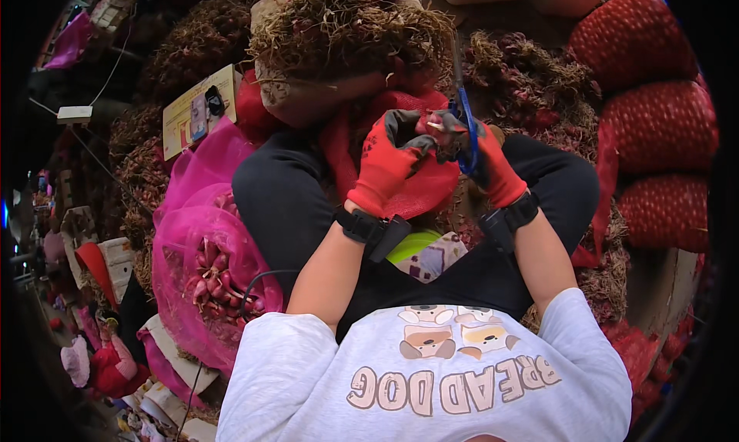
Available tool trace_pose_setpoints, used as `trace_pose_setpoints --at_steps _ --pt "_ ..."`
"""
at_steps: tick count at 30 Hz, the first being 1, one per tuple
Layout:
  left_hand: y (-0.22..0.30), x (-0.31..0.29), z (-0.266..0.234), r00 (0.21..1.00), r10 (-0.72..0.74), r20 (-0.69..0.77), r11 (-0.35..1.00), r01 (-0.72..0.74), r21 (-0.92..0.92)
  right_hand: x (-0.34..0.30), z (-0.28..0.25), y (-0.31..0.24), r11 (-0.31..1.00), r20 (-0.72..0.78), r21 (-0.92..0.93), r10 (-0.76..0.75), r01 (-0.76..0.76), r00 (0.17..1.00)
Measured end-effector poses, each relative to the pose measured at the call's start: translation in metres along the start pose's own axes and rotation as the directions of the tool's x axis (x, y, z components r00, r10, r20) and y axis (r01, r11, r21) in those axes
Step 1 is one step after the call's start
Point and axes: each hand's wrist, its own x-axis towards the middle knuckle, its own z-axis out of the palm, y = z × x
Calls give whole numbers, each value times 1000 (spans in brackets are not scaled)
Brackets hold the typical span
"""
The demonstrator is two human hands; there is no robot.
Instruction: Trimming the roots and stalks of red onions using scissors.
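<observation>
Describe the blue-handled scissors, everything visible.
The scissors have bright blue handle loops that look plastic and a dark, thin blade running up and away from the person. They stand nearly upright above the lap, held in the right hand, whose red-and-black glove covers part of the handles. The blades meet a small bulb pinched by the left hand.

Evenly and fairly brightly lit from above, with soft, shallow shadows under the forearms and between the knees, and no harsh glare anywhere. Sharp and richly coloured through the middle, where the gloved hands [431, 161] read clearly apart from slight smearing at the fingertips. Heavily bent by fisheye toward the rim, darkening into a black vignette at left and right, with the cluttered far left murky and hard to resolve.
</observation>
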Motion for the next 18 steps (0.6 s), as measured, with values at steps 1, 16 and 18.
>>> trace_pose_setpoints --at_steps 1,16,18 --pt "-1 1 -1 1000 14 9 1000 -14 11 0 1 0 998 -32 -64 -11 9 999" --pt "-13 -1 5 950 310 -32 916 -289 277 1 0 2 995 -216 -48 79 -91 973" --pt "2 0 6 965 258 -54 940 -238 245 2 -10 7 988 -182 -11 150 -154 972"
